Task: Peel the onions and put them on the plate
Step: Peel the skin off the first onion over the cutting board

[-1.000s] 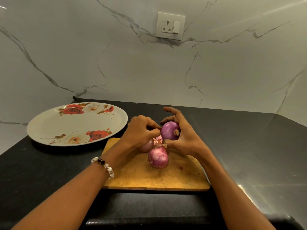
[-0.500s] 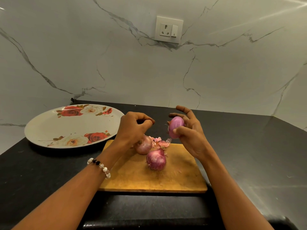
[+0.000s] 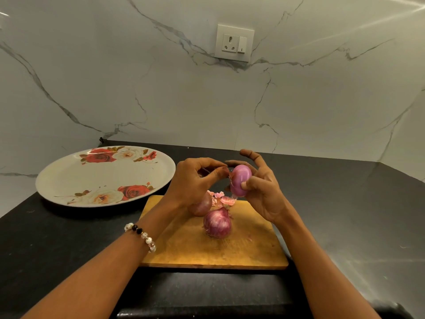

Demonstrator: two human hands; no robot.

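Since half a second ago, the left hand (image 3: 195, 180) has come back to the peeled onion (image 3: 240, 179), where before a gap lay between them; now its thumb and forefinger pinch a thin strip of skin at the onion's left side. Just right of centre in the frame, the right hand (image 3: 264, 192) holds this shiny purple onion above the far end of the wooden cutting board (image 3: 184, 249), thumb in front and curled fingers behind. Two unpeeled onions lie on the board below: the nearer one (image 3: 217, 223) in plain view, the other (image 3: 202, 206) partly hidden under the left hand. Pink skin scraps (image 3: 220, 198) lie at the board's far edge. At middle left, the rose-patterned plate (image 3: 69, 180) sits on the black tabletop (image 3: 345, 215), beside the board. A beaded bracelet (image 3: 141, 236) circles the left wrist.
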